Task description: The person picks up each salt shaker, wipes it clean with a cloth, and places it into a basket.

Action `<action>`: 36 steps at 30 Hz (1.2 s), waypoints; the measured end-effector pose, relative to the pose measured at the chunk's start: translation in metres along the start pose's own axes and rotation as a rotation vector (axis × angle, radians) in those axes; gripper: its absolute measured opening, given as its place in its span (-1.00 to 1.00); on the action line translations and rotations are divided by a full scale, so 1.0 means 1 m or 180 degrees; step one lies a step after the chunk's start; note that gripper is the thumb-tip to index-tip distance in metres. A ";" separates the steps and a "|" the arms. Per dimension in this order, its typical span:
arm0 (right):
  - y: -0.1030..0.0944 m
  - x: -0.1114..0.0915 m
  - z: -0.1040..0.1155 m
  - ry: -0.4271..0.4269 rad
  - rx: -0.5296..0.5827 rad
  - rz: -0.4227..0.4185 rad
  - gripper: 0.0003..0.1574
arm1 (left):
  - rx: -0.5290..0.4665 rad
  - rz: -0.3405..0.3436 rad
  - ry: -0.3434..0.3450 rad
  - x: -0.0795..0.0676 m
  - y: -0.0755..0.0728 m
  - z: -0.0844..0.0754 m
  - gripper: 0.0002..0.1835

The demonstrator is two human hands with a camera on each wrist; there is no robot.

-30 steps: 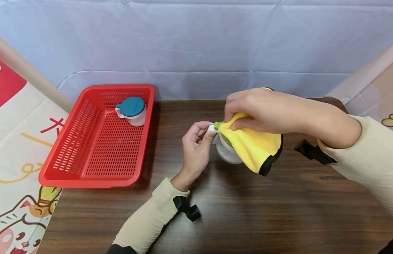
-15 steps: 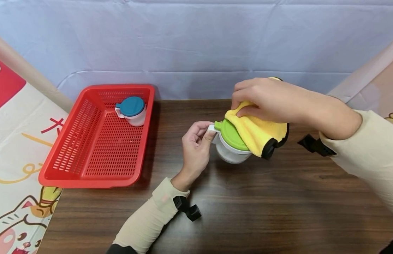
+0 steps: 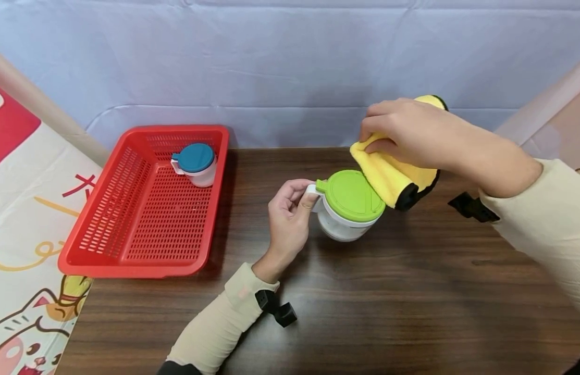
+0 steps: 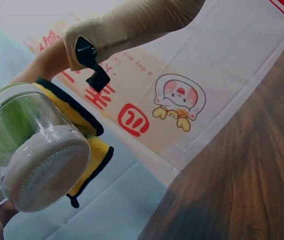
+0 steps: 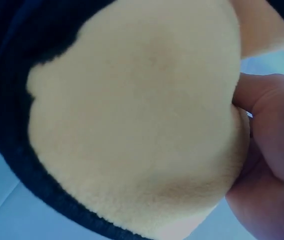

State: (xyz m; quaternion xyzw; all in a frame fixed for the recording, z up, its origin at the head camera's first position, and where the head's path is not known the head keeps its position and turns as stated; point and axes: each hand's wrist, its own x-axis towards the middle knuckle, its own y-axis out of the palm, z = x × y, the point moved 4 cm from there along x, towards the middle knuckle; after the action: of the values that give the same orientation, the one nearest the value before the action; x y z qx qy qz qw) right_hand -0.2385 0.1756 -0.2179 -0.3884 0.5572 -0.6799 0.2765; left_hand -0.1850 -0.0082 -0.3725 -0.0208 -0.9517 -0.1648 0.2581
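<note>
In the head view my left hand [image 3: 291, 213] pinches the white handle of a clear seasoning jar [image 3: 343, 225] with a green lid [image 3: 353, 195]. The left wrist view shows the jar [image 4: 47, 170] from below, its base off the table and white contents inside. My right hand [image 3: 404, 130] grips a yellow cloth [image 3: 388, 174] with black edging, at the right edge of the lid. The cloth [image 5: 137, 115] fills most of the right wrist view and hides part of the fingers.
On the left of the wooden table [image 3: 435, 307] stands a red plastic basket [image 3: 135, 271]. A second jar with a blue lid [image 3: 196, 158] sits in its back right corner. A pale cloth backdrop [image 3: 280, 62] hangs behind the table.
My right hand has moved the yellow cloth back and to the right, across the lid, so the whole green lid now shows. The left hand and jar have stayed in place.
</note>
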 end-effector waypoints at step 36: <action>0.007 -0.074 -0.061 -0.0321 0.0592 0.0274 -0.51 | -0.0029 -0.0121 -0.0024 0.005 -0.001 -0.003 -0.79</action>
State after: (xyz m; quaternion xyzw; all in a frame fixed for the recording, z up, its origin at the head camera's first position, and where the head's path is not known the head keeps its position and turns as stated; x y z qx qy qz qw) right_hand -0.2501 0.2669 -0.2459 -0.3704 0.4933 -0.6957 0.3680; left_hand -0.1878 -0.0103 -0.3674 -0.0046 -0.9521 -0.1739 0.2513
